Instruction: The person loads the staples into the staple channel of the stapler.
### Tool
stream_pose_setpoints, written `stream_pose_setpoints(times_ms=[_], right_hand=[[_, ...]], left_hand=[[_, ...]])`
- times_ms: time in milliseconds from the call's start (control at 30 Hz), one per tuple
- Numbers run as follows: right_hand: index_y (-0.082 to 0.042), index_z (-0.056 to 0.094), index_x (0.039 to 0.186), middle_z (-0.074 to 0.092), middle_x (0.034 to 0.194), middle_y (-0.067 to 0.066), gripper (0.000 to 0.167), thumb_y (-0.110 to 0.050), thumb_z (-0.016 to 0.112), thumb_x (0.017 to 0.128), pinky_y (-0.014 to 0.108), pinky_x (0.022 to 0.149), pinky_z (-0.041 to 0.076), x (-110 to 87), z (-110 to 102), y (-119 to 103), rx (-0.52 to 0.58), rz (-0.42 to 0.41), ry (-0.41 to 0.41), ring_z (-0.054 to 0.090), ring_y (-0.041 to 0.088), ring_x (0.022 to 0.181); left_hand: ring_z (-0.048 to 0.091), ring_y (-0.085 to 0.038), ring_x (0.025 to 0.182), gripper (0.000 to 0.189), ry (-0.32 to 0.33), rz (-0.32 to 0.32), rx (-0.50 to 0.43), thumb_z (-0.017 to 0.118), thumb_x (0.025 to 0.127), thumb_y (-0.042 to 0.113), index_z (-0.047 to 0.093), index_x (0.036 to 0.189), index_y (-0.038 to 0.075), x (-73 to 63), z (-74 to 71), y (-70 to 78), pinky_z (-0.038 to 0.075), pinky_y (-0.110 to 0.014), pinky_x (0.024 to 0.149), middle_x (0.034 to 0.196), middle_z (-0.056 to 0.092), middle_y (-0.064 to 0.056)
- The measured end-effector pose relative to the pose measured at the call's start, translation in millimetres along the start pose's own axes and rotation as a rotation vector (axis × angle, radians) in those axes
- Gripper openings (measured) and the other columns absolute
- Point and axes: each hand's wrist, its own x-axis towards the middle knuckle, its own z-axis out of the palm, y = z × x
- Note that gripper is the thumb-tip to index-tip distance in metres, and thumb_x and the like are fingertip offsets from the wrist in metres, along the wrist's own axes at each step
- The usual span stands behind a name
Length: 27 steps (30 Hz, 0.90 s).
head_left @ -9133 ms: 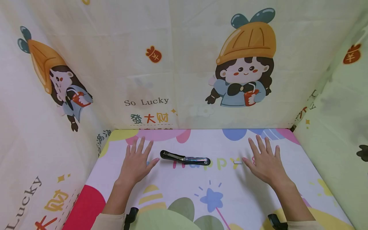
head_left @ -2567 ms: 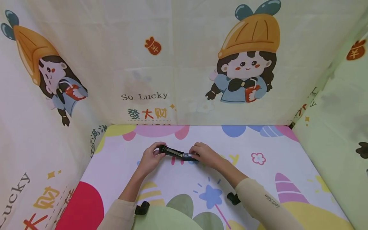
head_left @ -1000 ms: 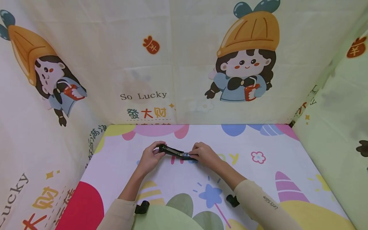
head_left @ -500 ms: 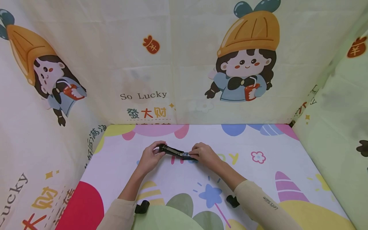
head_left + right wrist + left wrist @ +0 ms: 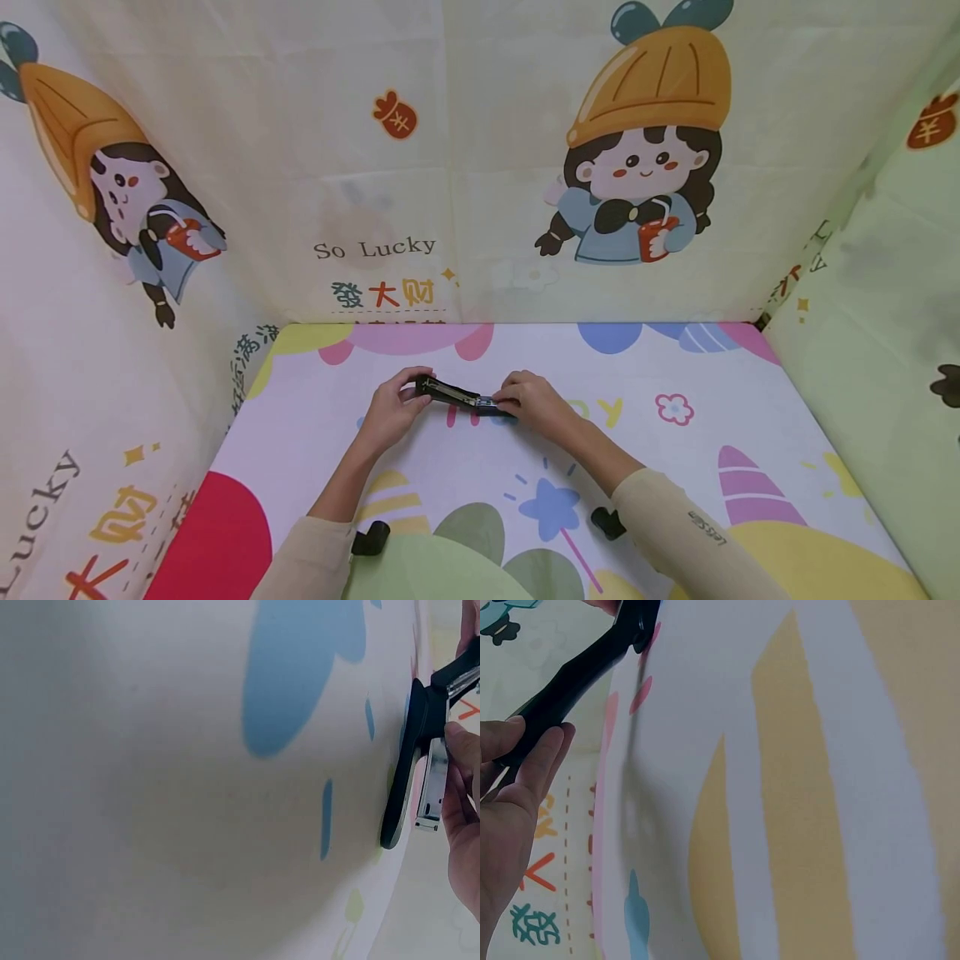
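Note:
A black stapler (image 5: 450, 393) is unfolded, its top arm swung back to the left of its base. My left hand (image 5: 393, 411) grips the far left end of that arm, with the thumb and fingers around it in the left wrist view. My right hand (image 5: 536, 404) has its fingers curled at the metal magazine (image 5: 433, 784), near the hinge. In the right wrist view the magazine stands tilted away from the black base (image 5: 405, 772). Whether a strip of staples lies between the right fingers is hidden.
A printed cloth (image 5: 637, 467) with coloured shapes covers the tabletop. Patterned cloth walls (image 5: 495, 208) rise behind it and at both sides. A dark wrist camera (image 5: 371, 540) sits at the left cuff, and another wrist camera (image 5: 608, 523) at the right.
Long before, both hands lay spread and a small silvery strip lay on the table at the right; it is no longer seen there. Over the last second the hands and stapler have hardly moved.

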Motion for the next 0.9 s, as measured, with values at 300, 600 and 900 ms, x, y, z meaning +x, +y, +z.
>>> stream_pose_setpoints(times_ms=[300, 600, 900], right_hand=[[-0.015, 0.079, 0.118, 0.068, 0.105, 0.004, 0.025, -0.01, 0.076, 0.093, 0.027, 0.08, 0.055, -3.3, -0.1, 5.1, 0.091, 0.04, -0.049, 0.06, 0.017, 0.096], [-0.017, 0.08, 0.119, 0.062, 0.104, 0.004, 0.029, -0.007, 0.078, 0.091, 0.025, 0.078, 0.049, -3.9, 1.8, 6.8, 0.023, -0.026, -0.076, 0.051, 0.016, 0.095], [-0.017, 0.081, 0.115, 0.061, 0.101, 0.004, 0.025, -0.008, 0.078, 0.091, 0.024, 0.076, 0.048, -5.4, 0.7, 6.6, 0.002, -0.014, -0.059, 0.05, 0.016, 0.092]], left_hand=[[0.066, -0.039, 0.122, 0.047, -0.005, -0.015, -0.014, 0.067, 0.092, -0.014, 0.058, 0.136, -0.005, 1.8, -0.5, -1.3, 0.059, -0.024, 0.093, 0.136, 0.061, -0.023], [0.066, -0.04, 0.122, 0.047, -0.013, -0.014, -0.007, 0.066, 0.092, -0.014, 0.058, 0.137, -0.004, 1.8, -1.5, -3.0, 0.058, -0.023, 0.093, 0.137, 0.061, -0.024], [0.066, -0.039, 0.122, 0.047, -0.017, -0.015, -0.011, 0.067, 0.092, -0.013, 0.058, 0.137, -0.004, 1.0, -2.0, -1.6, 0.058, -0.024, 0.093, 0.137, 0.061, -0.022]])
